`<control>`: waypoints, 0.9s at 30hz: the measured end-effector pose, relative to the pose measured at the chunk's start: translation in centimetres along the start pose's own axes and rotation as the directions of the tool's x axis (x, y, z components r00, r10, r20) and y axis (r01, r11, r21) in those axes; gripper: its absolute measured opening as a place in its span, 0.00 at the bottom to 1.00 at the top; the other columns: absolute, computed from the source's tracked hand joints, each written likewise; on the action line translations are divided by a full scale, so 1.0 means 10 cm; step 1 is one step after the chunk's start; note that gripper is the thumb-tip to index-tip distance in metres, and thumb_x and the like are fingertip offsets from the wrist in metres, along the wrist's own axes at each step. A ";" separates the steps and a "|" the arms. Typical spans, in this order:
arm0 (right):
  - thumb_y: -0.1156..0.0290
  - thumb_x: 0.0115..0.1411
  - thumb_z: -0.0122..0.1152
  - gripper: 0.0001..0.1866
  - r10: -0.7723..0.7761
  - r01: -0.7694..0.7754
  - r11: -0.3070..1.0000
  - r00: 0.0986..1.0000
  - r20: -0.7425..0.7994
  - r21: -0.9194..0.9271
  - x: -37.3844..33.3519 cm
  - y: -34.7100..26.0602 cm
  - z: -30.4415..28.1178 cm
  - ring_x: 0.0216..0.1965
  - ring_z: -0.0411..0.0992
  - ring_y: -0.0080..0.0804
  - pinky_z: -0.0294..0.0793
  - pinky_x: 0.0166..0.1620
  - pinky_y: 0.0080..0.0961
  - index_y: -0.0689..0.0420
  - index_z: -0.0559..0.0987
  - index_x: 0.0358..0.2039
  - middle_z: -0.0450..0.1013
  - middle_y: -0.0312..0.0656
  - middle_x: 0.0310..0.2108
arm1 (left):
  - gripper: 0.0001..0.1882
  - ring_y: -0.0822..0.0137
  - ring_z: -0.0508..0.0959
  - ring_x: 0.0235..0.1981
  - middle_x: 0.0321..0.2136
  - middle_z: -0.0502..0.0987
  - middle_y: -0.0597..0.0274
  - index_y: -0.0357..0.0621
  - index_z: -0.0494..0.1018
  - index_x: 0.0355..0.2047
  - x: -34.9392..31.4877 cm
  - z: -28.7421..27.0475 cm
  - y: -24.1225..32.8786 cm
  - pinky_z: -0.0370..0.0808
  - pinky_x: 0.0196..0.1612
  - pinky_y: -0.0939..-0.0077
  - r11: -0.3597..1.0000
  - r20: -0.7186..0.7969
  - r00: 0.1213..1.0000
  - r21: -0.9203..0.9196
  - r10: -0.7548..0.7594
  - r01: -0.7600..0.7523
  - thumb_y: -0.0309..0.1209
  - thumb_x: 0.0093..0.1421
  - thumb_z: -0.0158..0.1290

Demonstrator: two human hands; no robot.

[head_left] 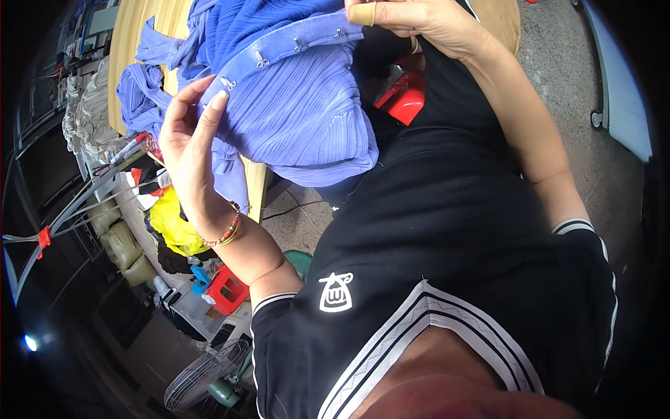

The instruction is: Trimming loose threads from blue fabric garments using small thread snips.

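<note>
A blue-violet ribbed knit garment (300,119) hangs over the near edge of the wooden table, towards my lap. Along its smooth band (241,66) sit several small silvery metal pieces (262,59), spaced apart in a row. My left hand (185,136) is closed on the band's left end, with the thumb on top beside one metal piece. At the far right, my right hand (436,24) pinches the other end; a tan cover wraps one of its digits. Between the two hands the band stretches in a shallow curve.
More blue knit pieces (143,94) lie bunched on the light wooden table (125,42). Beneath the garment's right side is a glossy red object (405,101). To the left are a yellow bag (174,223), a red plastic container (227,288) and a standing fan (202,377).
</note>
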State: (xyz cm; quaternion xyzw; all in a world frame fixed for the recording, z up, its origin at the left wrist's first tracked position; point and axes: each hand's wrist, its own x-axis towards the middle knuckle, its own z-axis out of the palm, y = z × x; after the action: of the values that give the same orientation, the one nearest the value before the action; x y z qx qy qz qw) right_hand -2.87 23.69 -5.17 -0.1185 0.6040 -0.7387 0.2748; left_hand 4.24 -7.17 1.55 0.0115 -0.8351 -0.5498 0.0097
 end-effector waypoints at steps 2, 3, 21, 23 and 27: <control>0.66 0.62 0.65 0.08 0.016 -0.017 0.999 1.000 0.025 0.043 0.01 0.01 -0.03 0.23 0.57 0.09 0.52 0.25 0.10 0.56 0.80 0.35 0.69 0.24 0.26 | 0.16 0.77 0.75 0.41 0.40 0.78 0.65 0.35 0.76 0.48 0.03 -0.08 -0.01 0.70 0.46 0.84 0.999 0.028 0.999 0.014 -0.036 0.036 0.23 0.59 0.62; 0.66 0.62 0.65 0.08 0.031 -0.036 0.995 0.998 0.055 0.089 0.02 0.01 -0.04 0.22 0.56 0.09 0.52 0.24 0.11 0.57 0.79 0.35 0.68 0.24 0.26 | 0.16 0.77 0.75 0.41 0.40 0.78 0.65 0.35 0.76 0.48 0.04 -0.10 -0.02 0.71 0.47 0.84 0.999 0.033 0.999 0.019 -0.034 0.034 0.23 0.59 0.62; 0.67 0.65 0.62 0.09 0.041 -0.084 0.907 0.993 0.110 0.414 0.00 -0.03 0.10 0.16 0.59 0.12 0.51 0.19 0.11 0.57 0.75 0.30 0.65 0.29 0.19 | 0.15 0.67 0.72 0.44 0.37 0.75 0.65 0.45 0.83 0.36 0.00 1.06 0.30 0.68 0.50 0.74 0.650 -0.017 0.823 0.623 0.568 -0.435 0.32 0.47 0.72; 0.67 0.65 0.62 0.09 0.027 -0.078 0.895 0.992 0.121 0.439 0.00 -0.03 0.11 0.16 0.59 0.13 0.51 0.19 0.11 0.58 0.76 0.31 0.65 0.29 0.19 | 0.11 0.68 0.73 0.43 0.37 0.75 0.66 0.45 0.84 0.32 0.00 1.07 0.30 0.68 0.49 0.75 0.667 -0.051 0.816 0.606 0.576 -0.432 0.30 0.49 0.71; 0.67 0.65 0.61 0.09 0.023 -0.082 0.895 0.990 0.138 0.438 -0.02 -0.05 0.12 0.16 0.59 0.14 0.52 0.18 0.12 0.59 0.76 0.32 0.65 0.30 0.19 | 0.11 0.68 0.73 0.42 0.37 0.75 0.66 0.45 0.84 0.33 0.02 1.10 0.24 0.67 0.48 0.75 0.699 -0.079 0.822 0.575 0.564 -0.425 0.30 0.49 0.71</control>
State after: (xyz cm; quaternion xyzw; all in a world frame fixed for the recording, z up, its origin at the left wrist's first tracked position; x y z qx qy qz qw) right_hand -2.27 22.88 -4.43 -0.0843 0.4042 -0.8397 0.3528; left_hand 3.75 3.85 -0.63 -0.1438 -0.9172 -0.2661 0.2595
